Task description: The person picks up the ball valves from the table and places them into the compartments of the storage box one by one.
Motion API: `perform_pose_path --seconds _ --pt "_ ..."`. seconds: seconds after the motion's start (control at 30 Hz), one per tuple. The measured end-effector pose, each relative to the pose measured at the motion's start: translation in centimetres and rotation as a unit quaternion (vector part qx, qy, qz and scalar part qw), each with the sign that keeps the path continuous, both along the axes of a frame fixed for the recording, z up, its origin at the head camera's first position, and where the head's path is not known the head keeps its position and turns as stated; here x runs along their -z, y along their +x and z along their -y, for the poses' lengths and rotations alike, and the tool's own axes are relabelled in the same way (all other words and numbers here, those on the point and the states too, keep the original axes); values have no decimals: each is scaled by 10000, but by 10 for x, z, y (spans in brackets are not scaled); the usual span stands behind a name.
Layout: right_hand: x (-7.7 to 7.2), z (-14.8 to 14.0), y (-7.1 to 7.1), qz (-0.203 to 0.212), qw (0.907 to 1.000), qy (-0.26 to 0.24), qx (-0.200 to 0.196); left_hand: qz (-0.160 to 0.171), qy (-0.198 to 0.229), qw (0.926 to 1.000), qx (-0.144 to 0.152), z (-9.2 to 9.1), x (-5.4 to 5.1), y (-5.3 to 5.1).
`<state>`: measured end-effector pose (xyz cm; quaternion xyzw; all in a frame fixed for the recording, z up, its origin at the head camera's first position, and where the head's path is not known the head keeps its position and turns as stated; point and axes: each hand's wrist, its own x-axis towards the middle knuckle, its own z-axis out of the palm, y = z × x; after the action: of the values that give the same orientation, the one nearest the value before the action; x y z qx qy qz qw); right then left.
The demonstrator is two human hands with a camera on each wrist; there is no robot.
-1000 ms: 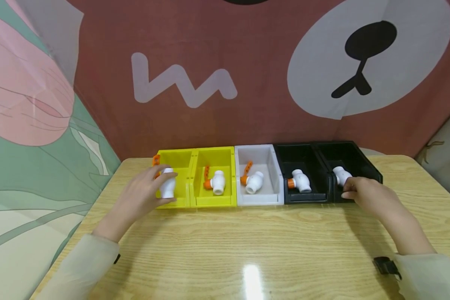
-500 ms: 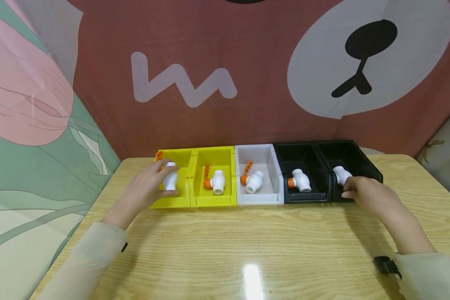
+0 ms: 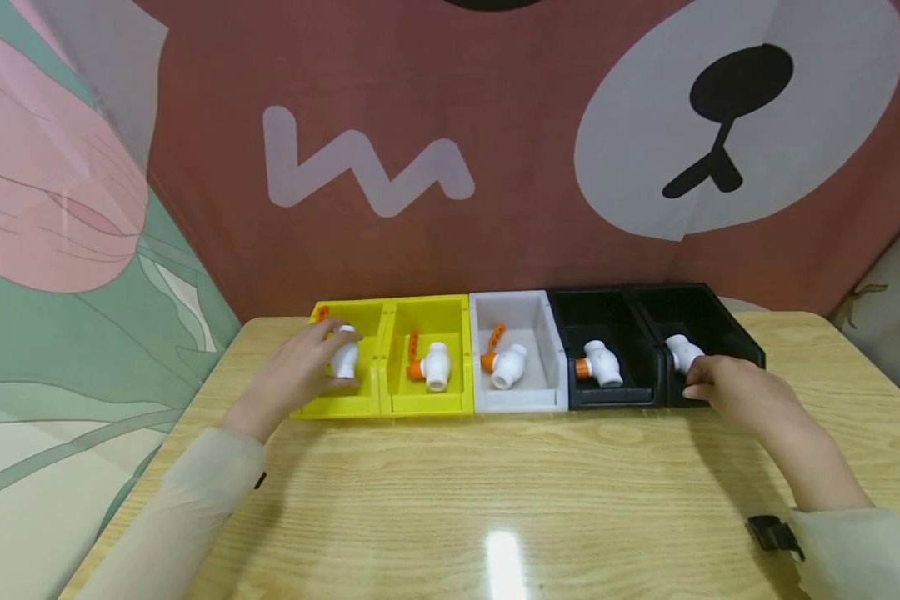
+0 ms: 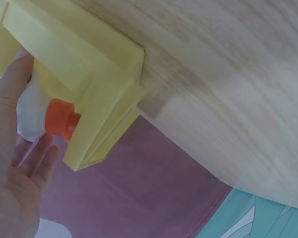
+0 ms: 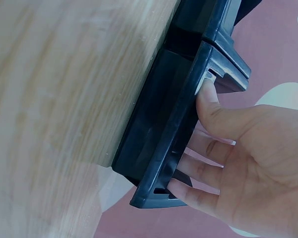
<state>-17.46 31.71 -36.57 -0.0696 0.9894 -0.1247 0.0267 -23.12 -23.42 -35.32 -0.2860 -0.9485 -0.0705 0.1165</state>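
Note:
In the head view my left hand [image 3: 300, 367] holds a white plastic ball valve [image 3: 345, 360] at the leftmost yellow bin [image 3: 362, 403], with thumb and fingers around its white body. Its orange handle [image 3: 322, 313] sticks up behind the fingers, and the left wrist view shows its orange collar [image 4: 59, 117] against the bin wall. My right hand [image 3: 746, 396] reaches into the rightmost black bin [image 3: 742, 346], its thumb and fingers at a second white ball valve [image 3: 682, 352]. The hand hides part of this valve, and the bin's rim covers most of it in the right wrist view.
Between the hands, white ball valves with orange parts lie in the second yellow bin [image 3: 429, 403], the white bin [image 3: 521, 398] and the left black bin [image 3: 607, 395]. The bins stand side by side along the back of the wooden table [image 3: 450, 483], against a printed cloth [image 3: 495, 208].
My left hand has moved a little right and away from me, carrying its valve further into the leftmost yellow bin. My right hand has stayed where it was.

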Motion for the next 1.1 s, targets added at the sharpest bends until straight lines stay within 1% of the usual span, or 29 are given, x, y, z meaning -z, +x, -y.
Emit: perform_pose_path --seconds 0.13,0.37,0.47,0.57,0.7,0.87,0.97,1.1 --pt "1 0 0 19 10000 -3 10 220 -111 9996 -159 -2 2 -5" --pt "2 -1 1 -33 10000 -24 0 438 -186 9986 -211 -7 4 -15" --pt "3 -1 0 -82 10000 -26 -31 614 -264 9973 -298 -9 3 -18" --pt "3 -1 0 -109 9999 -29 -52 877 -342 9947 -420 -10 2 -21" --pt "3 -1 0 -124 9999 -47 -62 1118 -481 9914 -476 -11 1 -25" --pt "3 -1 0 -77 9999 -60 -62 1480 -621 9854 -567 -13 2 -26" --pt "3 -1 0 -92 9999 -62 -60 1611 -653 9834 -519 -13 3 -26" --pt "4 -2 0 -131 9999 -69 -82 1573 -648 9850 -292 -13 6 -25"
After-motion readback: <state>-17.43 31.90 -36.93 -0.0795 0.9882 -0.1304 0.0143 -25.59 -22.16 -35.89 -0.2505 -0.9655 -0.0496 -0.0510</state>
